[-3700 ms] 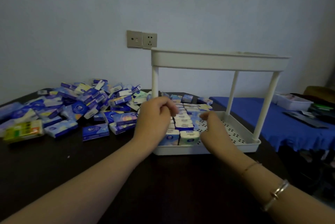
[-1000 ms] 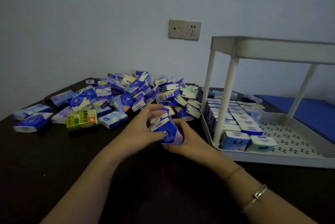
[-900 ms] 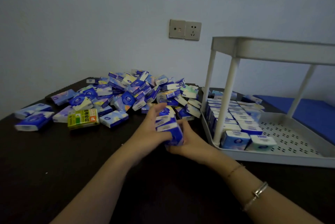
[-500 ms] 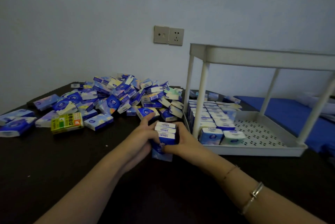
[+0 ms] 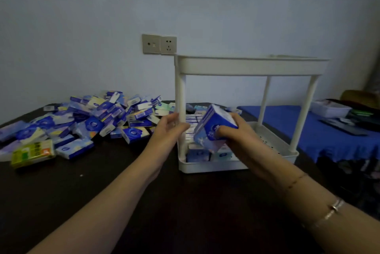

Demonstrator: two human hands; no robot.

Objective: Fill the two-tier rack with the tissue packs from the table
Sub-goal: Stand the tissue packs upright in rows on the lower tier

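Left hand (image 5: 167, 130) against rack post (image 5: 181, 110)

tissue packs (image 5: 213, 128) lifted to rack (image 5: 242, 64), left hand (image 5: 166, 132) released

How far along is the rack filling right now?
Early stage. Done: rows of packs stand along the left side of the rack's lower tier. In hand: the right hand grips a stack of blue packs tilted over that tier; the left hand is beside the front post. Left: the rest of the lower tier, apparently the upper tier, and the big pile on the table.
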